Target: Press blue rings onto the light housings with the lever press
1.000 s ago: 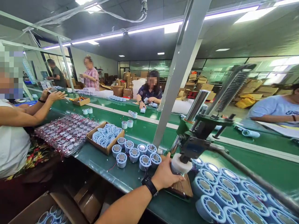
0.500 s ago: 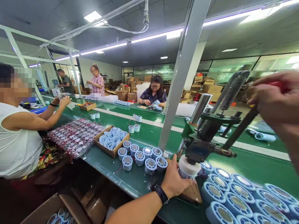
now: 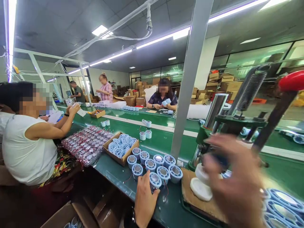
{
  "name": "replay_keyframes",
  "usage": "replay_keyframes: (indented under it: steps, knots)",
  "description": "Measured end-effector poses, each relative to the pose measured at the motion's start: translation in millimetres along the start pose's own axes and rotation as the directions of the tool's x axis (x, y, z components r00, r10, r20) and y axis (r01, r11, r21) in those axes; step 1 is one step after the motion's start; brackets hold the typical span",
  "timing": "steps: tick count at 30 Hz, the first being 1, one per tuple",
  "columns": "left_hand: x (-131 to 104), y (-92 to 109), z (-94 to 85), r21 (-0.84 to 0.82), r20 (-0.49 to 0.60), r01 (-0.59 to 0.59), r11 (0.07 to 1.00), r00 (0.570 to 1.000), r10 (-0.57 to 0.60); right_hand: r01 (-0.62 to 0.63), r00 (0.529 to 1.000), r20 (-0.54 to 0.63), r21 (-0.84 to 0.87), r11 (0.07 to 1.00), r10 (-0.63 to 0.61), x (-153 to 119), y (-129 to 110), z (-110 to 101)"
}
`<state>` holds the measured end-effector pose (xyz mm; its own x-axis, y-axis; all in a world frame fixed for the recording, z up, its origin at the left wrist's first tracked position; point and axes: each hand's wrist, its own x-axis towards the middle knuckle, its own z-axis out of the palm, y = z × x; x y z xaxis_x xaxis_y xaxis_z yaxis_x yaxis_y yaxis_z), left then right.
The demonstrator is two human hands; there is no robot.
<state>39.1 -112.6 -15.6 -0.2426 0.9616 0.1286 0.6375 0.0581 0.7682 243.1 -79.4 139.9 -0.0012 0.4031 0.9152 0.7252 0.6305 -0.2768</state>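
Note:
My left hand [image 3: 145, 198] has its thumb and fingers around a light-blue round housing [image 3: 155, 180] with a grey disc in its top, at the near edge of a group of similar housings [image 3: 150, 164]. My right hand [image 3: 234, 177] is smeared by motion in front of a hand press [image 3: 237, 118], off its red-knobbed lever [image 3: 285, 95]; whether it holds anything is unclear. Beneath the press, a white round pad [image 3: 201, 189] lies on a brown board [image 3: 192, 202], with a white press head [image 3: 201, 172] above it, partly hidden by my right hand.
More blue housings [image 3: 282, 205] stand right of the press. A cardboard box of blue rings [image 3: 121, 146] and a sheet of wired parts [image 3: 86, 144] lie to the left, near a seated co-worker [image 3: 28, 142]. A grey post [image 3: 187, 85] rises behind the bench.
My right hand has left the lever and come down in front of the press. My left hand has moved left from under the press to a housing. The view has shifted.

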Motion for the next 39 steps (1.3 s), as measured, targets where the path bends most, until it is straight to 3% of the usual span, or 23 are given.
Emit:
replay_keyframes:
  steps: [2,3,5,7,8,10,13,17,21,25,27,30,32,36,39]
  knots:
    - [3,-8,13.9,-0.003,-0.044,-0.02,1.0,0.999,0.02,0.08,0.984,0.154,0.055,0.995,-0.087,-54,-17,54]
    - [2,-15,19.0,-0.006,-0.053,-0.04,0.999,0.998,0.04,0.106,0.953,0.283,0.03,0.994,-0.11,-75,-19,80]
    - [-1,-34,22.1,-0.002,-0.024,-0.115,0.993,0.993,0.114,0.13,0.815,0.572,-0.031,0.991,-0.089,-101,-15,119]
    - [-4,-55,13.3,0.03,0.008,-0.212,0.977,0.977,0.211,0.118,0.624,0.781,-0.073,0.99,-0.017,-110,-8,138]
    - [-4,-63,4.8,0.062,0.003,-0.254,0.965,0.967,0.254,0.105,0.547,0.837,-0.083,0.991,0.012,-110,-6,141]
    - [2,-70,-15.8,0.158,-0.061,-0.298,0.941,0.948,0.311,0.083,0.465,0.884,-0.087,0.993,0.038,-108,-6,142]
    - [28,-61,-39.6,0.336,-0.094,-0.32,0.886,0.925,0.369,0.084,0.461,0.887,-0.077,0.993,0.03,-105,-14,145]
    - [61,-48,-40.5,0.513,0.0,-0.283,0.81,0.944,0.329,0.072,0.491,0.87,-0.096,0.993,0.049,-110,-19,156]
    - [65,-53,-35.8,0.535,0.042,-0.287,0.795,0.948,0.314,0.068,0.519,0.849,-0.155,0.986,0.098,-114,-17,164]
    - [58,-49,-46.2,0.492,0.138,-0.286,0.822,0.958,0.25,0.141,0.517,0.851,-0.192,0.971,0.093,-105,-18,176]
    - [59,-41,-52.3,0.481,0.191,-0.287,0.828,0.956,0.221,0.191,0.497,0.867,-0.155,0.969,0.04,-98,-20,184]
    - [69,-30,-55.7,0.486,0.25,-0.315,0.815,0.944,0.216,0.245,0.427,0.904,-0.114,0.963,-0.001,-90,-20,195]
    - [80,-28,-53.8,0.488,0.262,-0.346,0.802,0.934,0.243,0.25,0.409,0.912,-0.158,0.955,0.044,-89,-20,199]
    - [98,-31,-48.6,0.508,0.291,-0.398,0.763,0.914,0.283,0.184,0.467,0.859,-0.324,0.928,0.208,-91,-22,200]
    - [105,-35,-48.6,0.54,0.311,-0.431,0.723,0.9,0.304,0.125,0.486,0.826,-0.389,0.913,0.286,-90,-26,196]
